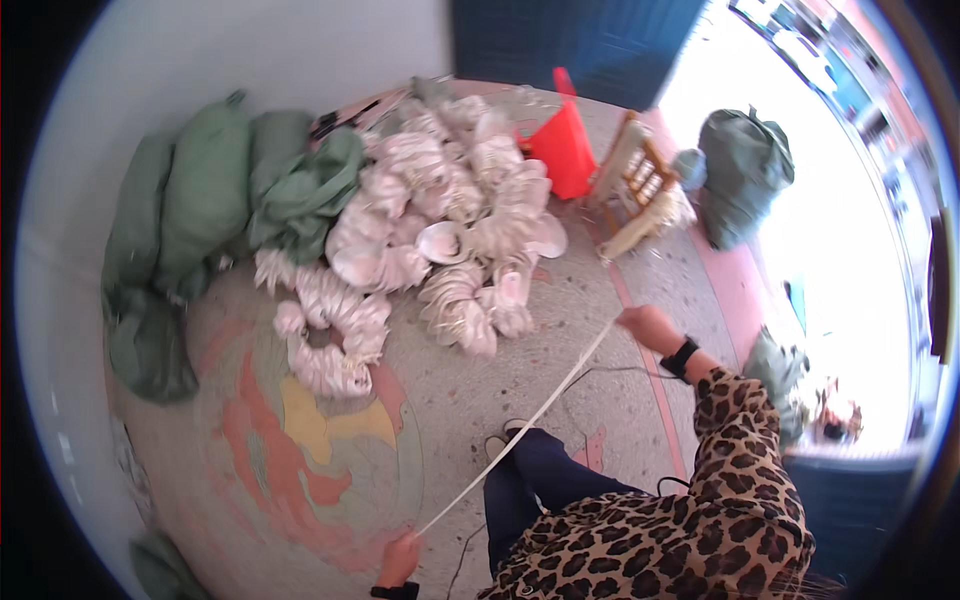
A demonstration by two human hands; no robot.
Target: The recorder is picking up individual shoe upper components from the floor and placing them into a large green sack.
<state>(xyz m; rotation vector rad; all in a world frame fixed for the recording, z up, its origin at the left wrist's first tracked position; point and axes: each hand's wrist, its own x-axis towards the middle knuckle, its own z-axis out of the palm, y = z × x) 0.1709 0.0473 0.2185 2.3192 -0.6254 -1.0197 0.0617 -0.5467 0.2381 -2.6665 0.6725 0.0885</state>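
Observation:
A long, thin white cord [548, 402] runs taut and slanting between my two hands, above the floor. My left hand [400, 558], low in the view, is closed on its near end. Farther out to the right, my right hand [648, 328] pinches the other end, with a dark band on that wrist. Beyond the cord lies a heap of pale pinkish-white cup-shaped pieces [410, 165], nested into curved stacks. One such stack [345, 372] rests on the floor left of the cord, apart from both hands.
Stuffed green sacks [205, 190] lean along the left wall. Behind the heap stand a red dustpan-like object [565, 150] and a small wooden chair [640, 185]. Another green sack [742, 175] sits by the bright doorway. A thin dark cable [610, 370] trails across the floor.

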